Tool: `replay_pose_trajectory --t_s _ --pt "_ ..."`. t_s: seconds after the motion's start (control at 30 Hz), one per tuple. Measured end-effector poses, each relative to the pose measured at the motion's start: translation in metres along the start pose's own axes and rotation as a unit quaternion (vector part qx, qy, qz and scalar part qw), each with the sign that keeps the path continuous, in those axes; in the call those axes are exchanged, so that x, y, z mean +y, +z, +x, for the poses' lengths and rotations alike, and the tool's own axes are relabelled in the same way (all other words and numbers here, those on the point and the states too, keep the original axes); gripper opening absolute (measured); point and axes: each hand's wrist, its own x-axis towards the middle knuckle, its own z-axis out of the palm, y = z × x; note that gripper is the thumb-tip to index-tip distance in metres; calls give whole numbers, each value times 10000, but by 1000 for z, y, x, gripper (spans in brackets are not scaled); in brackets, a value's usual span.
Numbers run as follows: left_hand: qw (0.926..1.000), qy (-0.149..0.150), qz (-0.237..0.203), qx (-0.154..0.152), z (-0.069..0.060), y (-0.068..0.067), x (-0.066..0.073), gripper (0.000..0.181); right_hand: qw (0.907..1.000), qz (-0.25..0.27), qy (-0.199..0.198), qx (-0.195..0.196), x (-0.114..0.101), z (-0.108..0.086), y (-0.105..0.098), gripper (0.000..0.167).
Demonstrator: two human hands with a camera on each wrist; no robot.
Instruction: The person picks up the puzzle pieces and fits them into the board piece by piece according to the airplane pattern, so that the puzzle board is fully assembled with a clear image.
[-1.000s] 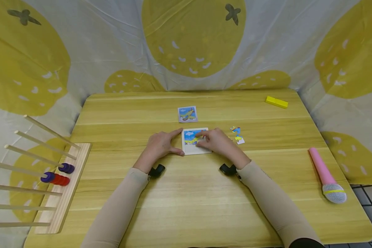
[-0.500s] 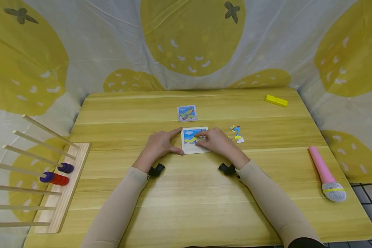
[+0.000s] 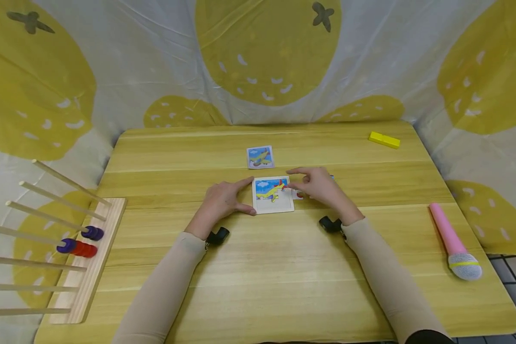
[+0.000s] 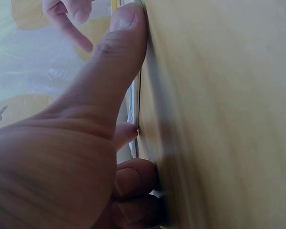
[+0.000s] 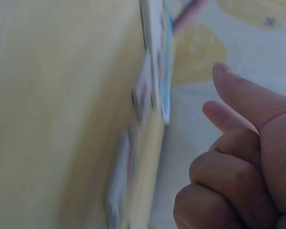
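Note:
A white-framed jigsaw puzzle tray (image 3: 273, 206) lies mid-table in the head view. Its upper part shows a yellow plane on blue sky; its lower part is bare white. My left hand (image 3: 221, 199) touches the tray's left side, index finger at the far corner and thumb at the near one. In the left wrist view the left thumb (image 4: 107, 67) lies straight along the edge. My right hand (image 3: 320, 187) hovers just right of the tray, thumb and index finger apart with nothing between them. Beneath it, puzzle pieces (image 3: 298, 194) are partly hidden.
A picture card (image 3: 260, 157) of the same plane lies behind the tray. At left stands a wooden peg rack (image 3: 99, 258) with purple and red rings. A pink toy microphone (image 3: 453, 243) lies at right, a yellow block (image 3: 384, 139) at the back right.
My right hand has lifted off the picture in the tray and moved right, over the loose pieces. More of the plane now shows. The left hand has stayed put.

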Motion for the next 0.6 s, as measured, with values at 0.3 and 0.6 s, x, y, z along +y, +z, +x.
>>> replay_pose_trajectory --t_s 0.3,0.6 --pt "10000 13 21 10 0 1 0 108 9942 474 850 461 53 -19 -62 52" --pt "10000 9 -47 13 0 1 0 108 9953 292 922 84 90 -24 -72 52"
